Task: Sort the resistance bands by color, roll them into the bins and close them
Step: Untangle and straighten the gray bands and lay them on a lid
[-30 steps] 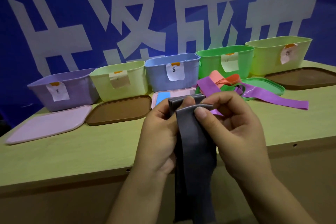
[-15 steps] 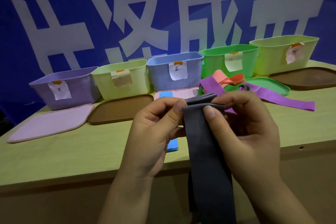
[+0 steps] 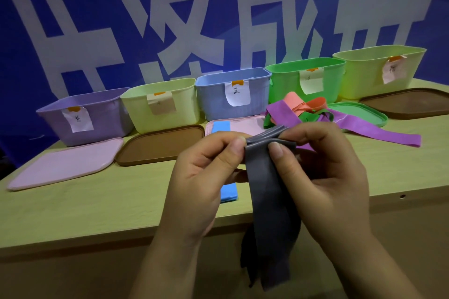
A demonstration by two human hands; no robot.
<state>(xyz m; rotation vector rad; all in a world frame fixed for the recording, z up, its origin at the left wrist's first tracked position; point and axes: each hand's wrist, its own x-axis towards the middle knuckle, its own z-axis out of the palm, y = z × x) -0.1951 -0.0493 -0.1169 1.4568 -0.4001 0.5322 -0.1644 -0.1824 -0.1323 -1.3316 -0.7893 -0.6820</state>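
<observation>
Grey resistance band (image 3: 269,192): folded top pinched by left hand (image 3: 206,172) and right hand (image 3: 325,170), tail hanging past bench (image 3: 97,201) edge. Five open bins behind; lids beside.

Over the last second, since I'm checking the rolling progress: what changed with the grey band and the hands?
Little. Both hands, left hand and right hand, kept pinching the folded top of the grey band, thumbs on its front, and gathered that end slightly tighter; its tail still hangs below the table edge. A blue band now shows under the left hand. The bins, lids and the tangle of bands stayed put.
</observation>
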